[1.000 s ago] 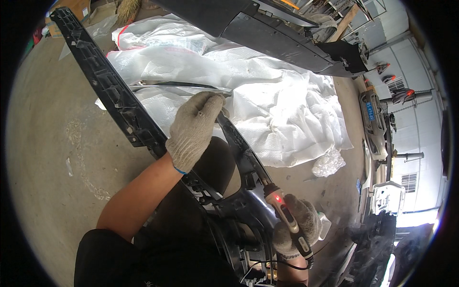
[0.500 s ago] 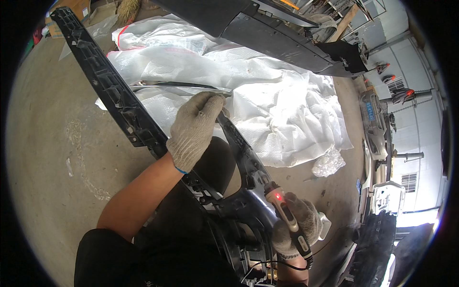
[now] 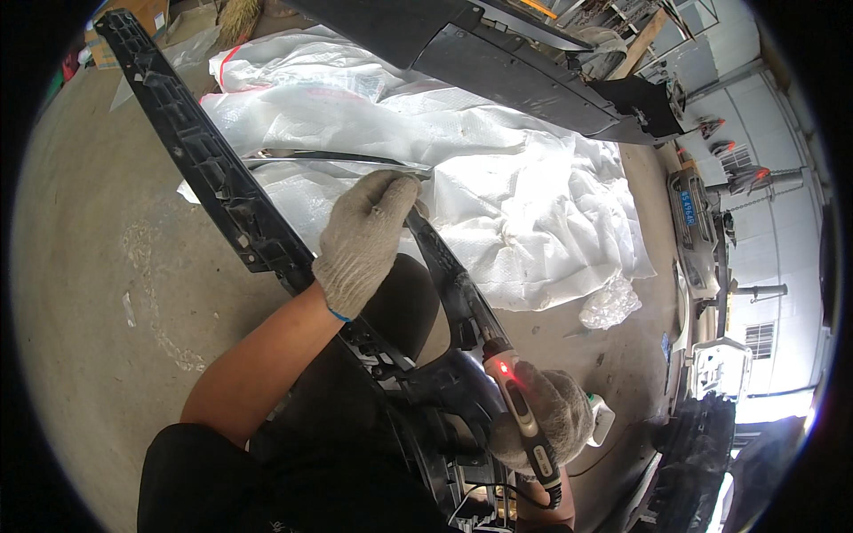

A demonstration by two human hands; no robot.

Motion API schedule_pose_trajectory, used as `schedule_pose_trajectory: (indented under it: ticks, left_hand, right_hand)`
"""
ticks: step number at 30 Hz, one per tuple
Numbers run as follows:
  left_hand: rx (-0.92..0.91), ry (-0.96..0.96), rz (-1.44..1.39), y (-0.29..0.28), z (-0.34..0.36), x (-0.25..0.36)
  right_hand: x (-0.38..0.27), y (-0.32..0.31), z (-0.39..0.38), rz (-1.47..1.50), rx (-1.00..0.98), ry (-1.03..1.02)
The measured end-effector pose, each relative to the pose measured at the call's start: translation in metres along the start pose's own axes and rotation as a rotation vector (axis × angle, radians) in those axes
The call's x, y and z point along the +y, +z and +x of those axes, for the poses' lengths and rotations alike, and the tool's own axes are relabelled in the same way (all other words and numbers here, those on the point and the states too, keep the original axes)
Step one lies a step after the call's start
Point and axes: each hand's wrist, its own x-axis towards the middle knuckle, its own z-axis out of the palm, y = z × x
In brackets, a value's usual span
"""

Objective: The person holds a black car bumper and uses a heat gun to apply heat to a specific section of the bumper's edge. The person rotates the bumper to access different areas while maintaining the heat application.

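My left hand (image 3: 362,238), in a grey knit glove, grips the upper bar of a long black plastic car panel (image 3: 197,151) that runs from the top left down across my lap. My right hand (image 3: 553,417), gloved too, holds a pen-shaped corded tool (image 3: 520,416) with a glowing red light. Its tip rests against the panel's black bar (image 3: 455,286) just below my left hand. My dark-clothed knee sits under the panel.
Crumpled white plastic sheeting (image 3: 498,178) lies on the concrete floor (image 3: 98,266) ahead. A large dark car body part (image 3: 498,62) lies beyond it. A crumpled clear plastic bag (image 3: 609,304) and a small white bottle (image 3: 601,417) sit at right. Car parts stand at the right edge.
My right hand with the tool has shifted slightly along the panel's bar. My left hand holds its grip in nearly the same place.
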Motion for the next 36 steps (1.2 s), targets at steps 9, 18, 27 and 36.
schedule_pose_trajectory:
  ticks: [9, 18, 27, 36]
  left_hand:
    - [0.008, -0.007, -0.002, -0.003, -0.002, 0.000]
    - [0.001, -0.009, -0.033, -0.002, -0.002, 0.002]
    - [-0.006, 0.017, -0.049, -0.004, -0.001, -0.002]
    - [-0.004, 0.009, -0.045, -0.003, -0.001, -0.002]
  right_hand:
    - [0.004, 0.004, 0.001, -0.005, -0.004, -0.082]
    - [0.002, 0.003, 0.001, -0.047, -0.019, -0.113]
    - [0.001, 0.004, 0.000, -0.048, -0.053, -0.114]
    - [-0.004, 0.001, 0.010, -0.039, -0.102, -0.165]
